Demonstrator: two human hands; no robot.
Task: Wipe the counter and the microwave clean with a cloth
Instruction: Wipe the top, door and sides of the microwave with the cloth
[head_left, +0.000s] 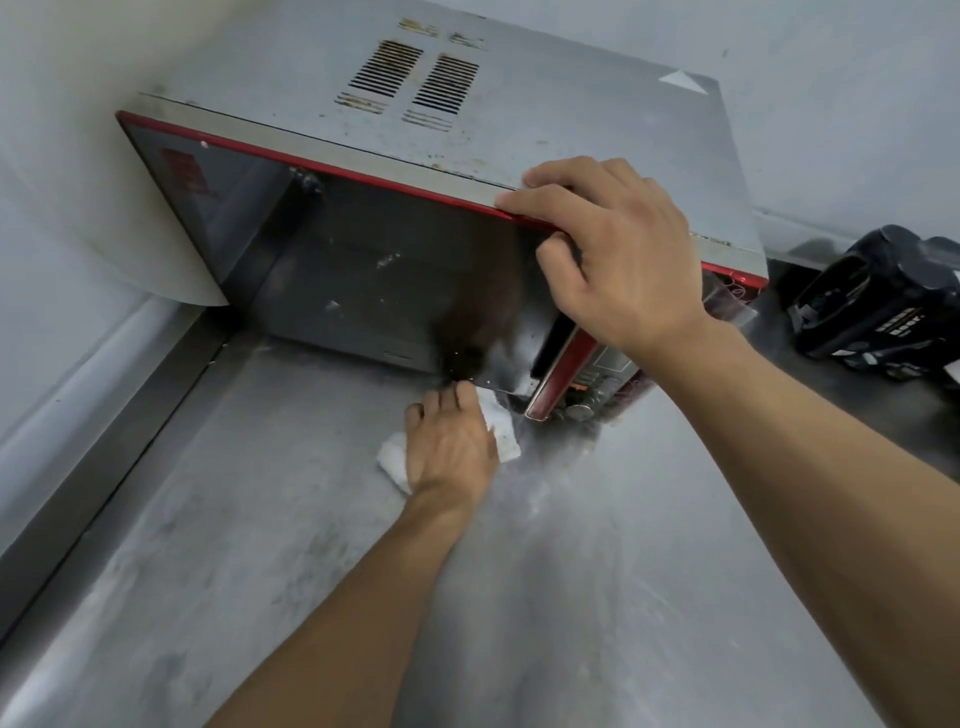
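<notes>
White cloth (504, 436) lies on the smeared steel counter (260, 519) before the red-trimmed microwave (519, 104).

Tally at the tabletop: few kinds of thing, each counted once over.

Tabletop (260, 519): one, steel. Microwave (519, 104): one, bearing two slotted vents on its top, the nearer vent (387, 70) and the farther vent (447, 85). Cloth (506, 434): one, white. Grips: two, the left grip (452, 447) and the right grip (618, 249), both belonging to one person. Black appliance (883, 306): one, at the right end, its kind not determinable. White triangular mark (683, 83): one, at the microwave's far corner.
</notes>
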